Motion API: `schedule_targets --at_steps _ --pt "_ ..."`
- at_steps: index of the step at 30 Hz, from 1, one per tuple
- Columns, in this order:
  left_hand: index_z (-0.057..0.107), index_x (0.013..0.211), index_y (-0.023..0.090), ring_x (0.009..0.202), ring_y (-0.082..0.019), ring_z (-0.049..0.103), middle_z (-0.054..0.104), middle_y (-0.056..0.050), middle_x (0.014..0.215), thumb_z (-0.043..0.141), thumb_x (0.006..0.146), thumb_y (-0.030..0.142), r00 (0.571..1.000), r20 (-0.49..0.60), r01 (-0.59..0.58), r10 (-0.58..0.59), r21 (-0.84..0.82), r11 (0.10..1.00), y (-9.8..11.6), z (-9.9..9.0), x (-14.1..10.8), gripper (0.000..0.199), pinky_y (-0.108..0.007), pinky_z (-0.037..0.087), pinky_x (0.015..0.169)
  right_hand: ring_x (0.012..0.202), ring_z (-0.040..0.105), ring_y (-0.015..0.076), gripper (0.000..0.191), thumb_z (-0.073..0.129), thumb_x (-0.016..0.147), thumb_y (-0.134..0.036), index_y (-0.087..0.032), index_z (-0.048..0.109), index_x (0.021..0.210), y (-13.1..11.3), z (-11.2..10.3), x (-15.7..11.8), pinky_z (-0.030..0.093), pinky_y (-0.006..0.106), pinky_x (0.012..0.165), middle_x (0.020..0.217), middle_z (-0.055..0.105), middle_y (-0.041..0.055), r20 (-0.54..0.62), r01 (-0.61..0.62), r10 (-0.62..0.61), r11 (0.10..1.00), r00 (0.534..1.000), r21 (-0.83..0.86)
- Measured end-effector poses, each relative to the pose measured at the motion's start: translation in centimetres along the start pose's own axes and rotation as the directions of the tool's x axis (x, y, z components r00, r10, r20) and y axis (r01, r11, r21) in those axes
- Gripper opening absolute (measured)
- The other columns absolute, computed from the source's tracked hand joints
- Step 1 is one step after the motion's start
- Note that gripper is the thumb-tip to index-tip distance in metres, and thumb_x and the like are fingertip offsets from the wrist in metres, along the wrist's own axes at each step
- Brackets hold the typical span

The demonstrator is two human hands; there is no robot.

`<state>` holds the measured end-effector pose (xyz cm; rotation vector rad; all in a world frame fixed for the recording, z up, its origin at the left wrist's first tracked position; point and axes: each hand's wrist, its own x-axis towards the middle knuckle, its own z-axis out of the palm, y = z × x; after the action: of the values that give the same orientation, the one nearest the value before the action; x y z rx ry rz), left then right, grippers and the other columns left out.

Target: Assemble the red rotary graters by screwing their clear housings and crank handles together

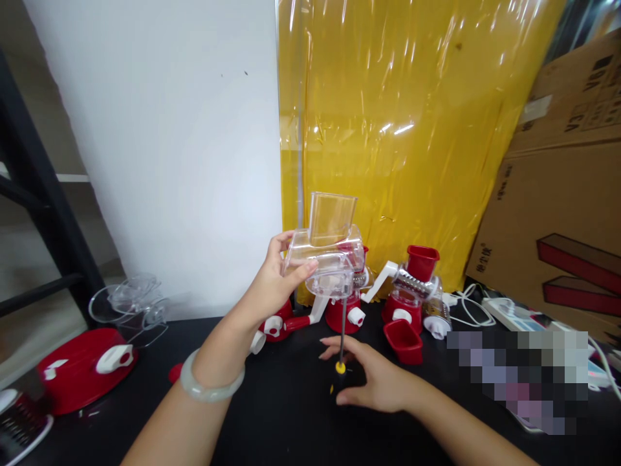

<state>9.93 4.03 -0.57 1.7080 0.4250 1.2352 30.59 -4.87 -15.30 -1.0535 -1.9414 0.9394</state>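
My left hand [286, 272] grips a clear plastic housing [325, 249] with a square chute pointing up, held above the black table. A long thin screwdriver [343, 336] with a black and yellow handle stands upright, its upper end at the underside of the housing. Around the handle, my right hand [363, 378] has its thumb and fingers spread apart; whether any finger touches it is hard to tell. Behind the housing are red and white grater bases, one of them [342, 315] just beyond the screwdriver.
An assembled grater [410, 291] and a red pusher [403, 342] stand at right, near a power strip [514, 314] and a cardboard box [548, 213]. A red base [87, 369], clear parts [136, 301] and a grater drum [22, 424] lie left. A yellow curtain [398, 129] hangs behind.
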Motion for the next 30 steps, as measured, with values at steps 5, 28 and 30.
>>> schedule_targets --at_steps 5,28,30 --pt "0.038 0.129 0.025 0.109 -0.021 0.067 0.045 -0.011 0.142 0.075 0.083 0.039 1.0 0.002 -0.007 0.007 -0.009 1.0 0.1 0.0 0.0 0.061 -0.035 0.057 0.095 0.093 0.065 0.0215 0.071 0.086 0.074 -0.03 -0.022 0.056 0.138 0.4 0.5 0.2 0.052 0.038 0.091 0.099 0.066 0.0034 -0.066 -0.053 0.051 0.998 0.997 -0.032" --pt "0.04 0.128 0.027 0.103 -0.018 0.067 0.043 -0.009 0.14 0.077 0.08 0.042 0.999 -0.034 -0.008 0.008 -0.004 1.0 0.0 -0.1 -0.1 0.062 -0.035 0.055 0.094 0.082 0.067 0.0191 0.035 0.079 0.081 -0.032 -0.018 0.072 0.112 -0.3 0.4 0.2 0.054 0.032 0.077 0.094 0.077 0.0063 -0.022 -0.025 0.026 1.0 0.999 0.018" --pt "0.041 0.128 0.028 0.1 -0.016 0.066 0.043 -0.008 0.139 0.078 0.079 0.044 0.999 -0.048 -0.016 0.016 0.007 1.0 0.1 -0.1 -0.1 0.063 -0.035 0.054 0.094 0.081 0.067 0.0193 0.032 0.08 0.079 -0.033 -0.017 0.074 0.106 -0.4 0.5 0.3 0.054 0.031 0.074 0.093 0.077 0.007 -0.02 -0.042 0.043 0.999 0.999 0.032"
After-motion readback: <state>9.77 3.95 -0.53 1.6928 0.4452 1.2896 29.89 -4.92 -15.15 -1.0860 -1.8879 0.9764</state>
